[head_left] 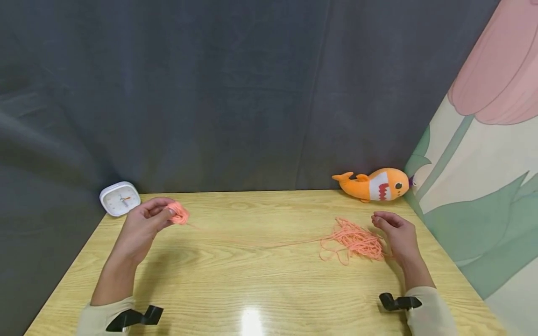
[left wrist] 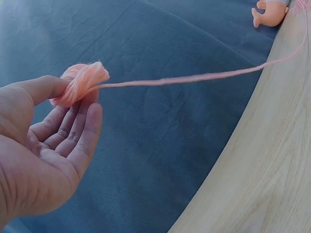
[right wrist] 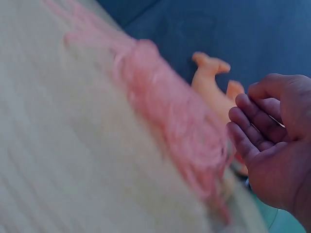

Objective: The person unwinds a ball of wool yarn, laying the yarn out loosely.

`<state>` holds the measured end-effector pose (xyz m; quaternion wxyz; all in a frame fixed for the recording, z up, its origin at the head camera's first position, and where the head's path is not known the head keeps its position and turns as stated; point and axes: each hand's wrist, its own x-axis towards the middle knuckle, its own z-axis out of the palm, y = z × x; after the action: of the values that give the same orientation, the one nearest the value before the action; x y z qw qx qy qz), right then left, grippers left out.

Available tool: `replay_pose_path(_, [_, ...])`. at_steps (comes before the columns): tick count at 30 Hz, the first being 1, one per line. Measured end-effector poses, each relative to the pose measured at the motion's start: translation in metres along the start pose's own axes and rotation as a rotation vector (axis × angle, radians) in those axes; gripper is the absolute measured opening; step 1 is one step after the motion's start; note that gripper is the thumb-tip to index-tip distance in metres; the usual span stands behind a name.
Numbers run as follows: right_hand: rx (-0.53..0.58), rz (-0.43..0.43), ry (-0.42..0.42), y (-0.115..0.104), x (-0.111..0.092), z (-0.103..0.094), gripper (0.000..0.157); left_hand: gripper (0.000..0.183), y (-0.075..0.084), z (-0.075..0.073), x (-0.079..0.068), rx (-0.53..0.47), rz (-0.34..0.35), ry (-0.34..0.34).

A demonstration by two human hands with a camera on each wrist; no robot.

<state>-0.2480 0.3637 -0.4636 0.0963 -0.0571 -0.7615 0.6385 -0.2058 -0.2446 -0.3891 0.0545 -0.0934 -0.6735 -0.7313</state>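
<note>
My left hand (head_left: pixel 145 224) is raised over the left part of the table and pinches a small wound ball of coral yarn (head_left: pixel 180 213) between thumb and fingers. In the left wrist view the wound yarn (left wrist: pixel 80 82) sits at the fingertips, the other fingers relaxed below it. From it a single strand (left wrist: pixel 194 77) stretches right toward a loose, tangled heap of the same yarn (head_left: pixel 359 240) on the table. Just right of that heap is my right hand (head_left: pixel 397 231), its fingers (right wrist: pixel 250 116) loosely curled with nothing seen between them.
A white clock (head_left: pixel 120 199) stands at the back left corner of the wooden table (head_left: pixel 235 289). An orange plush shark (head_left: pixel 378 185) lies at the back right against a dark curtain (head_left: pixel 218 93). A wall with a flower pattern (head_left: pixel 483 196) borders the right side.
</note>
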Motion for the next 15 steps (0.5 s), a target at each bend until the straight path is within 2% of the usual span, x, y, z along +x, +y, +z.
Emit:
replay_pose_path(6, [0.049,-0.099,-0.043,-0.031,-0.007,0.026,0.022,0.013,-0.002,0.003,0.000,0.013,-0.018,0.002])
replay_pose_path(11, [0.081,-0.216,-0.136,-0.057,-0.009,0.065,0.032,0.011,-0.002,0.004,0.001,0.031,-0.013,0.004])
replay_pose_path(15, [0.128,-0.291,-0.208,-0.072,-0.009,0.101,0.032,0.012,-0.001,0.004,0.000,0.034,-0.015,0.008])
